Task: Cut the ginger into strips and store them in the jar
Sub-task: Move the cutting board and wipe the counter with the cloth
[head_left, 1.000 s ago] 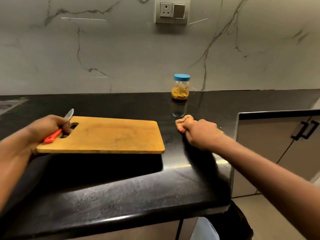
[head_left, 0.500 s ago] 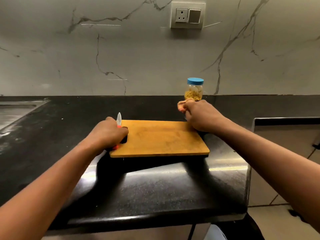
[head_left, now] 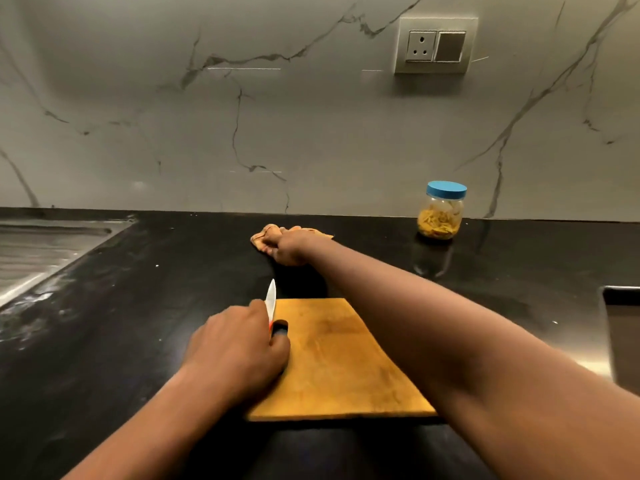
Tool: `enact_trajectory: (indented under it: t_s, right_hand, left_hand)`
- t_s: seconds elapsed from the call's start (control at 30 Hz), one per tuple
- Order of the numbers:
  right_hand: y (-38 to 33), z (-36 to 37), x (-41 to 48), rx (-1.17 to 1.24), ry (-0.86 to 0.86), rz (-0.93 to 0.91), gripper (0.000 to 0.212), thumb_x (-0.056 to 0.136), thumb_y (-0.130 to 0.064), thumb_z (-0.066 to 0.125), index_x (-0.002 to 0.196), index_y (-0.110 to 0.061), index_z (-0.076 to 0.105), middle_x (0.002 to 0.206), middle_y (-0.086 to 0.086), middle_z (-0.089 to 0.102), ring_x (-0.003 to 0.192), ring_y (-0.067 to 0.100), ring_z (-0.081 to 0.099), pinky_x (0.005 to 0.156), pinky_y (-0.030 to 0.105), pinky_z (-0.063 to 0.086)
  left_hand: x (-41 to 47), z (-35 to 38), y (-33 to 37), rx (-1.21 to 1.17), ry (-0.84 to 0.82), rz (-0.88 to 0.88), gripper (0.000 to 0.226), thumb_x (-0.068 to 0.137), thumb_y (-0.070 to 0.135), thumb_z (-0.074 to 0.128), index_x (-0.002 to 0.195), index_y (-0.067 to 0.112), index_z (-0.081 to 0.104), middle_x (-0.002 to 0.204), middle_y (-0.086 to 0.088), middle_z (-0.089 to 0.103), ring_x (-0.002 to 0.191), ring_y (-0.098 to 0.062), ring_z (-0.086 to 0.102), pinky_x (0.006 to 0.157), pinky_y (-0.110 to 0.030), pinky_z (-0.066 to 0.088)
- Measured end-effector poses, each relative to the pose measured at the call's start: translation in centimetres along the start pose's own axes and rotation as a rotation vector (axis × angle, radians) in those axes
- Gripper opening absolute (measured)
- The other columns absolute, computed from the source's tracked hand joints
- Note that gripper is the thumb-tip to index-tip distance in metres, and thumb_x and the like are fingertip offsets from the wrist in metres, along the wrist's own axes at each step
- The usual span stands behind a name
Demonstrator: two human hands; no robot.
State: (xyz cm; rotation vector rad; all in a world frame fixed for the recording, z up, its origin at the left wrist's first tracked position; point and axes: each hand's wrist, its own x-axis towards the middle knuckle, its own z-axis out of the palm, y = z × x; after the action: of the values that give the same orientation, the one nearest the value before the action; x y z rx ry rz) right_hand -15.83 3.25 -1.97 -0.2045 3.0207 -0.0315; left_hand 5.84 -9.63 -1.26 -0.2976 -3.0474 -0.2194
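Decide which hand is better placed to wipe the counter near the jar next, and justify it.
Right. The right hand holds the cloth on the counter, nearer the jar. The left hand grips the knife at the cutting board.

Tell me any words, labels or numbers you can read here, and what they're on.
No text can be read anywhere.
The jar shows no label.
The knife blade is plain.
The socket shows no legible marking.
The cloth shows no print.
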Motion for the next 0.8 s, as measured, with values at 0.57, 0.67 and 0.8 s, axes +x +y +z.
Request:
enact_trajectory:
  t_s: [0.57,0.67,0.8]
  right_hand:
    - [13.6,-0.5,-11.6,-0.31,0.13,0.391,0.031,0.092,-0.029,0.047,0.109,-0.012,0.065,0.106,0.009,0.063,0.096,0.028,0.06,0.074,0.036,0.052]
    - [16.3,0.0,-17.7,-0.32,0.083,0.463,0.033,0.092,-0.033,0.044,0.108,-0.012,0.065,0.105,0.009,0.062,0.095,0.029,0.061,0.069,0.035,0.049]
    - [20.0,1.1,-25.4,-0.313,0.077,0.553,0.028,0.088,-0.026,0.042,0.102,-0.014,0.063,0.109,0.012,0.064,0.098,0.032,0.061,0.076,0.036,0.051]
  left_hand:
    - [1.7,-0.8,-1.4,0.007,-0.12,-0.052,0.025,0.091,0.047,0.05,0.092,0.022,0.046,0.086,0.004,0.053,0.083,-0.021,0.056,0.07,-0.034,0.046]
    - [2.3,-1.1,-1.9,0.038,-0.135,-0.054,0.024,0.089,0.044,0.054,0.086,0.022,0.048,0.083,0.003,0.055,0.077,-0.018,0.056,0.064,-0.032,0.044]
    - [2.9,-1.9,-1.7,0.013,-0.187,-0.04,0.022,0.09,0.039,0.06,0.086,0.018,0.056,0.083,0.0,0.062,0.072,-0.015,0.06,0.053,-0.027,0.041]
